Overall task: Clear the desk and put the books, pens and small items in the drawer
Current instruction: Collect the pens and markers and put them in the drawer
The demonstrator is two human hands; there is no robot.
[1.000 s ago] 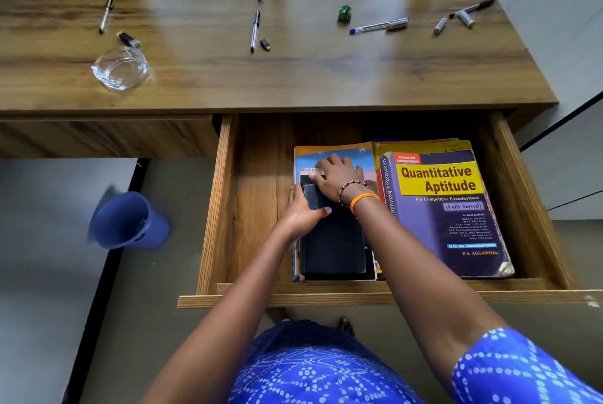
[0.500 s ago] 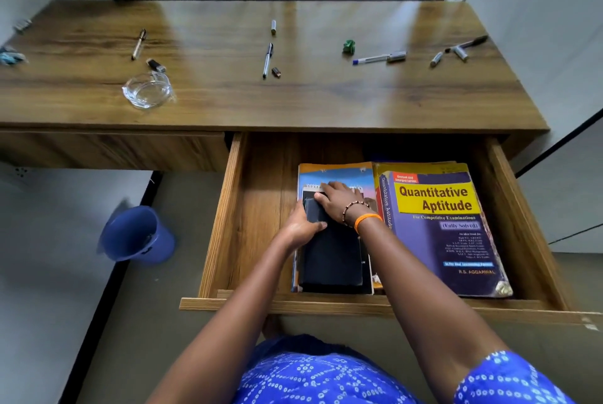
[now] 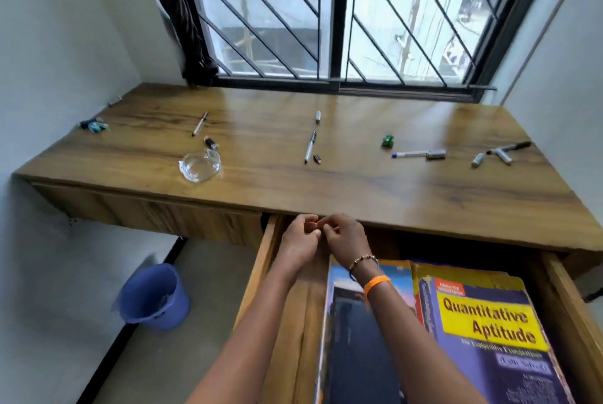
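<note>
Change: half a second ago both our hands pressed the dark notebook (image 3: 355, 348) down in the drawer (image 3: 261, 260); now our left hand (image 3: 298, 242) and right hand (image 3: 346, 239) are lifted off it and meet at the drawer's back edge, under the worktop (image 3: 375, 185) lip.
Fingers: curled, tips touching each other; we cannot tell whether they pinch anything.
Meaning: we judge the books stowed; pens and small items come next.
Books in drawer: three visible: the notebook, a blue-covered one (image 3: 391, 273) beneath, and "Quantitative Aptitude" (image 3: 486, 325).
Pens and markers on worktop: four, plus about three loose caps.
Small items: a glass dish (image 3: 199, 166), a green piece (image 3: 387, 141), a few tiny bits.
</note>
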